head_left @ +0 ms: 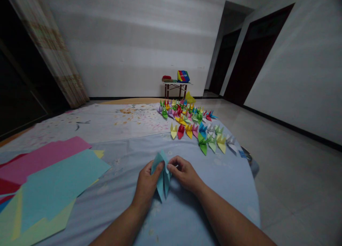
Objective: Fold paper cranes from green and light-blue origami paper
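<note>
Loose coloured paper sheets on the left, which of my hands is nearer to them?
Left. The left hand pinches the folded blue paper just right of the sheets; the right hand grips its far side, farther away.

Far beyond the right hand (185,175) a small table (175,85) stands against the white wall (133,43). To that hand's right lie grey floor tiles (288,174) and dark doorways (251,57); a curtain (53,50) hangs far left.

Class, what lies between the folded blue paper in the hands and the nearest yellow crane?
Only bare blue sheet separates folded paper and yellow crane, in the head view.
</note>
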### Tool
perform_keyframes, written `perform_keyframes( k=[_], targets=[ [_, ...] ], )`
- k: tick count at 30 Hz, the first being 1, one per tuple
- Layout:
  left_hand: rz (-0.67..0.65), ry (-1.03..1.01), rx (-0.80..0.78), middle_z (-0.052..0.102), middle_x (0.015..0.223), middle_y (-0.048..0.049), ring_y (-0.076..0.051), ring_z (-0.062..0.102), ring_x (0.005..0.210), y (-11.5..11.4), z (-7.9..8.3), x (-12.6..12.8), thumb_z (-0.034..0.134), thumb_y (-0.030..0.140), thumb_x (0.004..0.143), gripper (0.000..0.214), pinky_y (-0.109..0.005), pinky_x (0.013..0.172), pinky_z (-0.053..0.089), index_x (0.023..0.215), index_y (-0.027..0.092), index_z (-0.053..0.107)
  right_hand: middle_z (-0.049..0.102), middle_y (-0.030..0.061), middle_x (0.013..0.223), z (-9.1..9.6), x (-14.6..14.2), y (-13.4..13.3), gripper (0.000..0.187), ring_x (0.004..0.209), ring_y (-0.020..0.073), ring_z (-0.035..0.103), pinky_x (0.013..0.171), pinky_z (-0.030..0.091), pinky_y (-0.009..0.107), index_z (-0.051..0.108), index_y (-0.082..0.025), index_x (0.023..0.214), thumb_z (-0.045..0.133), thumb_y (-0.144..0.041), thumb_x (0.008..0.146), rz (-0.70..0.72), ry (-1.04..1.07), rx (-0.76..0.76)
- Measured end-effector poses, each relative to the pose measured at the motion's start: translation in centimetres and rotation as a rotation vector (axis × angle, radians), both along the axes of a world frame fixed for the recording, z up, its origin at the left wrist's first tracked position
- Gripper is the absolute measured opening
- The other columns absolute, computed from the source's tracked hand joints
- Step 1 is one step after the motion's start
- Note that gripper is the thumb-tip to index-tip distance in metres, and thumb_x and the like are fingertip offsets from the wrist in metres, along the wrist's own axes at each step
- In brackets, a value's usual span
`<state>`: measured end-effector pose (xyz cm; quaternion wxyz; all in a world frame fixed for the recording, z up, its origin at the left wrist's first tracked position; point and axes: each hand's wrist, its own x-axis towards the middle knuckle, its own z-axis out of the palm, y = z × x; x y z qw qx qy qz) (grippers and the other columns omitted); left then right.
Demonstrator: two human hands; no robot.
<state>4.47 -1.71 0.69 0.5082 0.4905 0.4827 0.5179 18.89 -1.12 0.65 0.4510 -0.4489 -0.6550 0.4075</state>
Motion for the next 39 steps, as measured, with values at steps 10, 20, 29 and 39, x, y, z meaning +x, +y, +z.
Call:
perform_keyframes(
  k=[10,20,29,39],
  targets=[
    [0.042,-0.045,-0.142,0.046,0.049,0.0052,-0.008,0.038,0.043,-0.1,0.7,0.1,0.062,0.053,0.064,0.04,-0.018,0.04,0.032,0.066,0.014,0.058,0.055,-0.0008,0.07,0.3,0.0,-0.2,0.016,0.063,0.0095,0.051,0.059,0.041,0.02,0.056,-0.015,0.076,0.056,-0.031,0.077,0.026,-0.051,0.004],
    [-0.061,-0.02,-0.063,0.054,0.062,0.0018,-0.013,0.048,0.056,-0.2,1.1,0.2,0.062,0.049,0.066,0.037,-0.022,0.054,0.041,0.076,0.013,0.06,0.05,-0.0035,0.062,-0.7,0.1,0.4,0.02,0.057,0.008,0.044,0.054,0.037,0.02,0.053,-0.015,0.071,0.058,-0.034,0.074,-0.015,0.04,-0.064],
    [-0.064,0.069,-0.053,0.062,0.069,-0.0005,-0.016,0.055,0.061,0.0,0.3,0.4,0.068,0.036,0.061,0.036,-0.024,0.058,0.043,0.087,0.014,0.062,0.058,0.0003,0.075,-0.3,0.7,0.6,0.024,0.066,0.0106,0.052,0.061,0.042,0.022,0.058,-0.016,0.08,0.06,-0.038,0.073,-0.01,0.065,-0.063],
    [-0.119,0.167,0.061,0.066,0.08,-0.0018,-0.02,0.06,0.074,-0.4,0.6,0.7,0.064,0.028,0.064,0.032,-0.028,0.068,0.046,0.093,0.015,0.062,0.056,-0.0001,0.077,-0.2,0.7,0.6,0.025,0.065,0.0103,0.052,0.06,0.043,0.022,0.059,-0.016,0.072,0.067,-0.038,0.065,0.0,0.111,-0.085]
  ],
)
